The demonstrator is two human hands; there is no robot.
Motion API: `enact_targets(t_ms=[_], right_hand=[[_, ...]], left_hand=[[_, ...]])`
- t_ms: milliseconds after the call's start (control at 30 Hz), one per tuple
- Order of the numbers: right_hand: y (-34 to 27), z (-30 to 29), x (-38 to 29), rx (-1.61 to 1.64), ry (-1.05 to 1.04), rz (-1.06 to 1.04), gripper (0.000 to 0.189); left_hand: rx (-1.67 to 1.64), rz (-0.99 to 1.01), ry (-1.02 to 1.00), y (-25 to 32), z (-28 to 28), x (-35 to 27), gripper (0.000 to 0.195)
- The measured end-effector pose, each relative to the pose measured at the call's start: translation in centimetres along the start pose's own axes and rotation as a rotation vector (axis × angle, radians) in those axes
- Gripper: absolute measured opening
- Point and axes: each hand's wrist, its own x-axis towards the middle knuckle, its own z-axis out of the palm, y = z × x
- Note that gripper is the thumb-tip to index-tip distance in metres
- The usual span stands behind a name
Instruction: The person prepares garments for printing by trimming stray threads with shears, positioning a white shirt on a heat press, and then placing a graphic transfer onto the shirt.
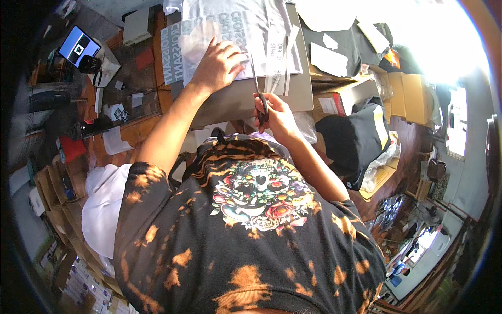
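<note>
A pair of scissors (262, 106) with dark handles is held in my right hand (276, 117), near the front edge of a grey board (231, 102). Its blades point away from me. My left hand (221, 64) rests with fingers spread over a clear film sheet (168, 55) with repeated grey lettering, its fingertips close to the blades. Whether it pinches the film cannot be told. Beneath the film lies a light fabric garment (288, 19). Right of the blades are clear film strips (276, 66) with handwriting.
Left stands a wooden desk with a lit tablet (79, 47) and a grey box (137, 27). To the right are cardboard boxes (408, 96), black fabric (353, 137) and white paper pieces (328, 59). White fabric (104, 208) hangs by my left side. A person (400, 270) is far off at lower right.
</note>
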Motion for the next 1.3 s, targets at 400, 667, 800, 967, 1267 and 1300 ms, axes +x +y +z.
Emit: enact_targets(t_ms=[400, 667, 800, 967, 1267, 1300], right_hand=[[-0.1, 0.8, 0.3, -0.009, 0.034, -0.015, 0.040], [-0.4, 0.9, 0.5, -0.060, 0.056, 0.001, 0.037], [-0.2, 0.7, 0.3, -0.054, 0.046, -0.005, 0.035], [-0.7, 1.0, -0.1, -0.109, 0.072, -0.010, 0.034], [-2.0, 1.0, 2.2, -0.087, 0.109, -0.027, 0.028], [-1.9, 1.2, 2.0, -0.099, 0.114, -0.030, 0.026]], left_hand=[[-0.070, -0.018, 0.085, 1.4, 0.5, -1.3, 0.022], [-0.054, -0.034, 0.076, 1.6, 0.6, -1.2, 0.022], [-0.029, -0.035, 0.078, 1.7, 0.7, -1.0, 0.022], [-0.021, -0.031, 0.087, 1.8, 0.9, -1.1, 0.020], [-0.127, -0.053, 0.111, 3.0, 0.3, -1.7, 0.025], [-0.125, -0.047, 0.111, 3.1, 0.1, -1.7, 0.025]])
